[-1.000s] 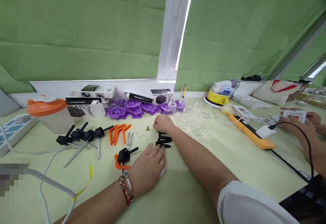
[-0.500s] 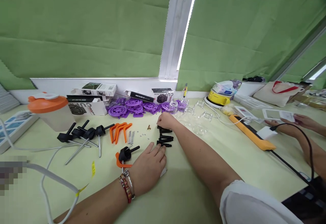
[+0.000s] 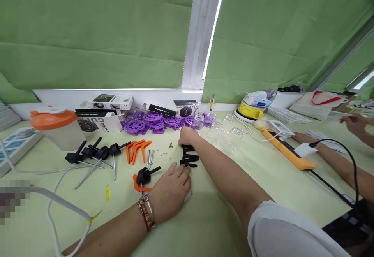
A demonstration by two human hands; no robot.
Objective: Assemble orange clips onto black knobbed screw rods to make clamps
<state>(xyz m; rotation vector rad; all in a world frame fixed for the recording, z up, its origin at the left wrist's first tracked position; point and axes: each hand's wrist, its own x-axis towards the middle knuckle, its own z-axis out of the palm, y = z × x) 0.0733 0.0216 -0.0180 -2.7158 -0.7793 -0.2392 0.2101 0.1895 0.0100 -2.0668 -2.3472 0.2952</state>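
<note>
- Left hand [image 3: 169, 192]: lies palm down on the pale green surface [image 3: 210, 226], fingers loosely spread, holding nothing; beaded bracelets [image 3: 145, 215] at the wrist. A scrap of white shows under its right edge.
- Just left of that hand: an orange clip with a black knob [image 3: 142, 178].
- Just beyond its fingertips: a small stack of black pegs [image 3: 189, 158], lying flat and side by side.
- Right hand [image 3: 188, 136]: reaches across to the far end of the pegs, fingers curled down onto the topmost one; whether it pinches the peg cannot be told.
- Left of the pegs: small screws [image 3: 164, 154], metal pins [image 3: 150, 157], orange clips [image 3: 137, 150], black knobs on rods [image 3: 93, 155].
- Farther back: purple wheels [image 3: 152, 122], clear glass jars [image 3: 224, 134], boxes [image 3: 108, 111], an orange-lidded cup [image 3: 55, 128].
- Far right: another person's hand [image 3: 355, 122].
</note>
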